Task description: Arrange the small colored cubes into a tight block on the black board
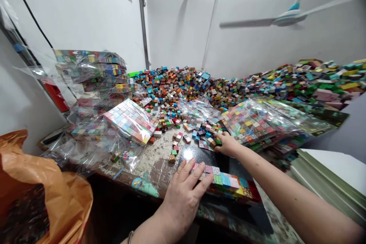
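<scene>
My left hand (pixel 187 188) lies with its fingers apart over the left end of a row of small coloured cubes (pixel 225 180). The row sits along the near side of a glossy black board (pixel 197 156), with pink, green, blue, yellow and red faces showing. Beyond the board, my right hand (pixel 228 145) reaches into loose small blocks (pixel 201 135). Its thumb and forefinger close around a brown patterned block (pixel 211 142) at the edge of that group; the other fingers are partly hidden.
A large heap of loose blocks (pixel 183 80) runs along the wall. Plastic-wrapped block sets are stacked at left (pixel 97 72), and more wrapped sets (pixel 251 122) lie at right. An orange bag (pixel 71 194) stands at the lower left. A fan (pixel 288 17) hangs above right.
</scene>
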### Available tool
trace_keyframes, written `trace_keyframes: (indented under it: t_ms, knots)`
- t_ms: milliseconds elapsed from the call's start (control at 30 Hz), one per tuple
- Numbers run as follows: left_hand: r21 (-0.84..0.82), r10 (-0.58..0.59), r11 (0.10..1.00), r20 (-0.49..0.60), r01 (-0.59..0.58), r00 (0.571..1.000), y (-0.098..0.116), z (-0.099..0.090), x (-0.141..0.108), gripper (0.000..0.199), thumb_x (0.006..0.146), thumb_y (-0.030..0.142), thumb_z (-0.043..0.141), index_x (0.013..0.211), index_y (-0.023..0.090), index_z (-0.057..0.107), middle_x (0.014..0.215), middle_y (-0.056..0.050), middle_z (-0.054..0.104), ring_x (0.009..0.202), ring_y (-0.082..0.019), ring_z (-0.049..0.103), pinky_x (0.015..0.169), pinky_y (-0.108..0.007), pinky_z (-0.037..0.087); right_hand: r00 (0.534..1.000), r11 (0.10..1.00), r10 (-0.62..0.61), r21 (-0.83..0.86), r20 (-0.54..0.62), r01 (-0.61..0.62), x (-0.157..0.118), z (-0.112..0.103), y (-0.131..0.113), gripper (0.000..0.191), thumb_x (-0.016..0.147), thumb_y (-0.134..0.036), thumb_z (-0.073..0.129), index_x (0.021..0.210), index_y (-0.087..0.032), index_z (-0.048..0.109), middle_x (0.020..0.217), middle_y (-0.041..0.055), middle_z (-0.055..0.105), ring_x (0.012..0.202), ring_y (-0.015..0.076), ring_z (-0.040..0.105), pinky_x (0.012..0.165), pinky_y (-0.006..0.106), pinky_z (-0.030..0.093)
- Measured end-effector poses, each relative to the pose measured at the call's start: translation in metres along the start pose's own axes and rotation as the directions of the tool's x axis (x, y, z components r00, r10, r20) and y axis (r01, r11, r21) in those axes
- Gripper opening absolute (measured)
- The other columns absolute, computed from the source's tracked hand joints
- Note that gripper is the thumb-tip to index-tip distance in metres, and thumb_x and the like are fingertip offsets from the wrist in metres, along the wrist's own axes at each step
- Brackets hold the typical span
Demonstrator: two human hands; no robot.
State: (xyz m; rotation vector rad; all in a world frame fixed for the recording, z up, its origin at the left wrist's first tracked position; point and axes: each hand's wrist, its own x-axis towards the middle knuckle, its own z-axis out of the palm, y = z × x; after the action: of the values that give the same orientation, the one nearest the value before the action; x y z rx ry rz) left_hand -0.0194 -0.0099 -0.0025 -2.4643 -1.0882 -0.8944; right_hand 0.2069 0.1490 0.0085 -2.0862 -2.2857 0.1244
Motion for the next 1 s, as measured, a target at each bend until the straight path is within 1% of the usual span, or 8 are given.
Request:
trace_keyframes:
  t_ms: [167, 300, 467, 567, 667, 733, 833, 1000]
  knots:
    - [-0.002, -0.020, 1.000, -0.003, 0.020, 1.000, 0.001, 0.001, 0.000, 0.038, 0.087, 0.018, 0.046, 0.123, 0.026, 0.052, 0.129, 0.000, 0.053, 0.120, -0.026, 0.045, 0.098, -0.045, 0.043, 1.000, 1.000, 0.012, 0.005, -0.027, -0.011, 0.007, 0.000, 0.003, 0.038, 0.076, -0.030, 0.058, 0.112, -0.018, 0.057, 0.103, 0.0120, 0.051, 0.090, 0.0223, 0.057, 0.077, 0.030, 0.041]
    - [0.005, -0.015, 1.000, -0.011, 0.015, 1.000, 0.001, 0.002, 0.000, 0.038, 0.087, 0.018, 0.045, 0.124, 0.026, 0.051, 0.128, 0.001, 0.053, 0.120, -0.025, 0.045, 0.098, -0.044, 0.043, 0.997, 1.000, 0.016, 0.023, -0.078, -0.015, 0.015, -0.010, 0.005, 0.039, 0.080, -0.032, 0.054, 0.117, -0.018, 0.053, 0.104, 0.0113, 0.054, 0.094, 0.0214, 0.056, 0.079, 0.028, 0.041]
    - [0.013, -0.012, 1.000, -0.024, 0.012, 1.000, 0.001, 0.003, -0.001, 0.038, 0.087, 0.017, 0.044, 0.123, 0.026, 0.052, 0.128, 0.001, 0.053, 0.119, -0.025, 0.046, 0.098, -0.044, 0.043, 0.990, 1.000, -0.005, 0.009, -0.143, 0.007, 0.017, -0.023, 0.004, 0.045, 0.082, -0.031, 0.051, 0.124, -0.015, 0.046, 0.118, 0.0158, 0.051, 0.107, 0.0252, 0.050, 0.084, 0.031, 0.040]
    - [0.013, -0.011, 1.000, -0.019, 0.012, 1.000, 0.001, 0.003, -0.001, 0.038, 0.087, 0.017, 0.044, 0.123, 0.026, 0.052, 0.129, 0.001, 0.053, 0.120, -0.025, 0.045, 0.098, -0.044, 0.042, 0.995, 0.998, -0.067, -0.024, -0.070, 0.065, 0.007, -0.020, -0.001, 0.027, 0.080, -0.030, 0.053, 0.103, -0.019, 0.061, 0.098, 0.0101, 0.063, 0.091, 0.0229, 0.057, 0.075, 0.029, 0.042]
    - [0.007, -0.016, 1.000, -0.011, 0.016, 1.000, 0.001, 0.003, -0.001, 0.038, 0.088, 0.018, 0.043, 0.124, 0.026, 0.051, 0.129, 0.001, 0.053, 0.121, -0.025, 0.045, 0.099, -0.044, 0.042, 0.984, 0.983, -0.172, -0.061, 0.044, 0.175, -0.006, -0.011, -0.009, 0.012, 0.076, -0.027, 0.057, 0.082, -0.023, 0.067, 0.082, 0.0039, 0.066, 0.080, 0.0191, 0.059, 0.069, 0.026, 0.042]
    - [0.002, -0.021, 1.000, -0.008, 0.021, 1.000, 0.001, 0.002, -0.001, 0.038, 0.088, 0.019, 0.043, 0.125, 0.027, 0.050, 0.129, 0.001, 0.052, 0.121, -0.025, 0.045, 0.099, -0.043, 0.042, 0.975, 0.971, -0.206, -0.105, 0.081, 0.214, -0.012, -0.007, -0.015, 0.011, 0.075, -0.023, 0.058, 0.081, -0.022, 0.067, 0.084, 0.0062, 0.067, 0.085, 0.0204, 0.059, 0.074, 0.027, 0.042]
    - [0.009, -0.023, 1.000, -0.010, 0.023, 1.000, 0.000, 0.002, -0.001, 0.037, 0.088, 0.019, 0.043, 0.124, 0.027, 0.051, 0.128, 0.002, 0.053, 0.120, -0.024, 0.045, 0.098, -0.042, 0.042, 0.973, 0.960, -0.200, -0.179, 0.114, 0.218, -0.015, -0.005, -0.023, 0.011, 0.077, -0.018, 0.056, 0.083, -0.017, 0.066, 0.089, 0.0098, 0.066, 0.089, 0.0209, 0.058, 0.078, 0.032, 0.042]
    - [0.029, -0.013, 0.999, -0.005, 0.013, 1.000, 0.000, 0.001, -0.002, 0.038, 0.088, 0.020, 0.043, 0.126, 0.027, 0.049, 0.129, 0.002, 0.052, 0.122, -0.024, 0.044, 0.099, -0.042, 0.041, 0.977, 0.950, -0.159, -0.247, 0.141, 0.191, -0.014, -0.007, -0.035, 0.019, 0.083, -0.030, 0.054, 0.092, -0.015, 0.061, 0.097, 0.0066, 0.063, 0.092, 0.0180, 0.057, 0.081, 0.037, 0.044]
